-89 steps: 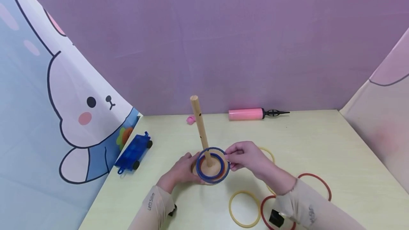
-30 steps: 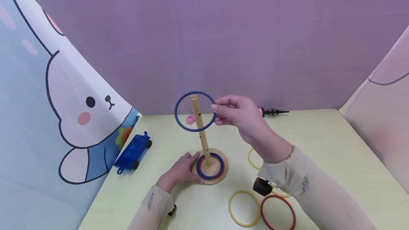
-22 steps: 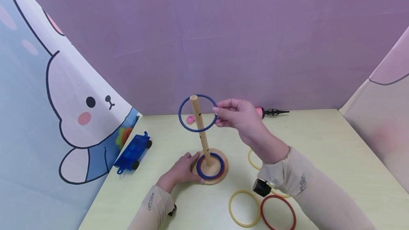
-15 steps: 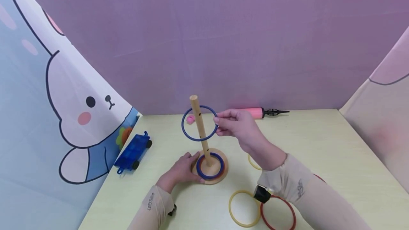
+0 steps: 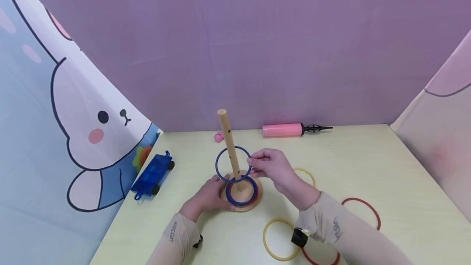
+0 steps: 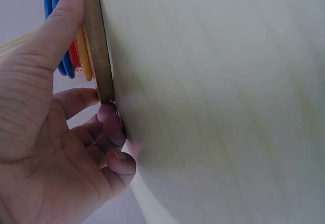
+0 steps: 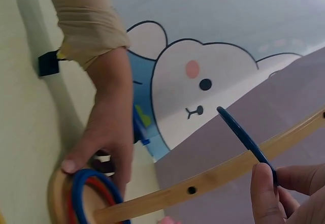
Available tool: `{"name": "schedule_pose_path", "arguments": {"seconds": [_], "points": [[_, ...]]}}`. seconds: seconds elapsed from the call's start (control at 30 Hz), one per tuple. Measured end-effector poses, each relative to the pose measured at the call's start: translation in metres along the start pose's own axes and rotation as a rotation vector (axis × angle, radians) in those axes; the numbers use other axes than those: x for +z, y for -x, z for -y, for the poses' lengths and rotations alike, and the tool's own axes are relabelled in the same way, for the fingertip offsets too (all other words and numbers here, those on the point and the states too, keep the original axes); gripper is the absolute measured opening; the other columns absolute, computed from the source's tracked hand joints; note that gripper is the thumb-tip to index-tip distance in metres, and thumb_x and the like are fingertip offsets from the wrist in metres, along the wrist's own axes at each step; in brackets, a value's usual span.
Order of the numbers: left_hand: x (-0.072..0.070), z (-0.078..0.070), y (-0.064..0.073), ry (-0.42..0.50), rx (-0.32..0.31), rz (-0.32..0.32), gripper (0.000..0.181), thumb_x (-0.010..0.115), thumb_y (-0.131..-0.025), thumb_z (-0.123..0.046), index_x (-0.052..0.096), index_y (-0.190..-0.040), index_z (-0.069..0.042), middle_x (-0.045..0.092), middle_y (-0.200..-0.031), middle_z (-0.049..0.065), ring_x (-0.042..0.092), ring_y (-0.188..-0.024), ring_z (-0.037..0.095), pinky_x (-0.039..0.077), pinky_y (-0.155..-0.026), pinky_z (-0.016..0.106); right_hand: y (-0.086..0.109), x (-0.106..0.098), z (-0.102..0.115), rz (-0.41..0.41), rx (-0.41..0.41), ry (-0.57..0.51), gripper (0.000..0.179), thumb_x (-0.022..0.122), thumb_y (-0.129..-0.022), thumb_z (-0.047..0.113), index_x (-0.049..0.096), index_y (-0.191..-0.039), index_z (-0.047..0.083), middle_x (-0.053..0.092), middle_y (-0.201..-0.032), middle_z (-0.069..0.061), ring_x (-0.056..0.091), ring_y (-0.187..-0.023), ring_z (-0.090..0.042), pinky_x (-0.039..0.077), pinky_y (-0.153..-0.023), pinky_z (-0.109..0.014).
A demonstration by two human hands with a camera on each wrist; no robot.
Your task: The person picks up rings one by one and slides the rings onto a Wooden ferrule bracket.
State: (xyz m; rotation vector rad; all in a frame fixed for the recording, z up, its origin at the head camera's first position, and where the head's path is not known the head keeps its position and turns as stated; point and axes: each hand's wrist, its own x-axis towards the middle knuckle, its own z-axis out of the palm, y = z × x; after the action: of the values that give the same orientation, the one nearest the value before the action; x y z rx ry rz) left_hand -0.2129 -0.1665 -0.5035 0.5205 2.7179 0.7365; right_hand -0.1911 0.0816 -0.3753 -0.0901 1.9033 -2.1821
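Note:
A wooden post (image 5: 228, 138) rises from a round wooden base (image 5: 259, 197). My left hand (image 5: 207, 197) grips the base's left edge, thumb on top and fingers at its rim in the left wrist view. Around the post's foot lie a blue ring (image 5: 241, 204) and a red ring (image 7: 104, 187); the left wrist view also shows a yellow ring (image 6: 84, 51) there and more than one blue ring. My right hand (image 5: 270, 167) pinches another blue ring (image 5: 216, 163) by its right side, between thumb and fingers. That ring encircles the post's lower half, tilted, above the stacked rings.
Loose on the table are yellow rings (image 5: 264, 238) and red rings (image 5: 377, 215), partly behind the right arm. A pink hand pump (image 5: 283, 130) and a small pink object (image 5: 218, 137) lie by the back curtain. At left stands a blue wheeled toy wagon (image 5: 152, 175).
The right hand raised the blue ring from the base to the post's top, then lowered it along the post to its lower half. The left hand stays on the base.

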Motion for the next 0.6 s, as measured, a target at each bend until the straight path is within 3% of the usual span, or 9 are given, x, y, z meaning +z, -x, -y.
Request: {"name": "schedule_pose_path", "arguments": {"seconds": [0.1,0.23,0.37,0.6], "points": [[0.001,0.001,-0.001,-0.024,0.019,-0.006,0.114,0.084,-0.063,-0.06,0.032,-0.153,-0.014,0.042,-0.145,0.015,0.04,-0.131,0.035,0.034,-0.105,0.051,-0.003,-0.002,-0.014,-0.013,0.021,0.017,0.02,0.065,-0.091,0.0,0.06,-0.105,-0.014,0.067,-0.077,-0.009,0.066,-0.063,-0.015,0.056,-0.065,-0.03],[0.001,0.002,-0.001,-0.065,0.033,-0.01,0.116,0.084,-0.063,-0.06,0.03,-0.153,-0.012,0.051,-0.122,0.009,0.049,-0.111,0.026,0.04,-0.098,0.046,-0.007,-0.003,-0.033,-0.048,0.06,0.035,0.018,0.065,-0.091,0.0,0.061,-0.103,-0.013,0.067,-0.077,-0.011,0.065,-0.062,-0.016,0.056,-0.064,-0.03],[-0.001,0.0,0.0,-0.053,0.042,-0.021,0.115,0.086,-0.061,-0.057,0.032,-0.153,-0.012,0.047,-0.102,0.003,0.047,-0.093,0.02,0.043,-0.089,0.043,-0.012,-0.004,-0.053,-0.071,0.095,0.043,0.015,0.064,-0.09,-0.004,0.061,-0.101,-0.013,0.067,-0.081,-0.017,0.064,-0.062,-0.017,0.056,-0.064,-0.032],[-0.002,-0.003,0.002,-0.034,0.042,-0.033,0.104,0.089,-0.059,-0.055,0.046,-0.146,-0.016,0.045,-0.097,0.0,0.045,-0.087,0.018,0.043,-0.081,0.037,-0.016,-0.004,-0.08,-0.088,0.103,0.037,0.013,0.064,-0.088,-0.007,0.061,-0.098,-0.016,0.067,-0.078,-0.019,0.063,-0.058,-0.016,0.056,-0.061,-0.031]]}}
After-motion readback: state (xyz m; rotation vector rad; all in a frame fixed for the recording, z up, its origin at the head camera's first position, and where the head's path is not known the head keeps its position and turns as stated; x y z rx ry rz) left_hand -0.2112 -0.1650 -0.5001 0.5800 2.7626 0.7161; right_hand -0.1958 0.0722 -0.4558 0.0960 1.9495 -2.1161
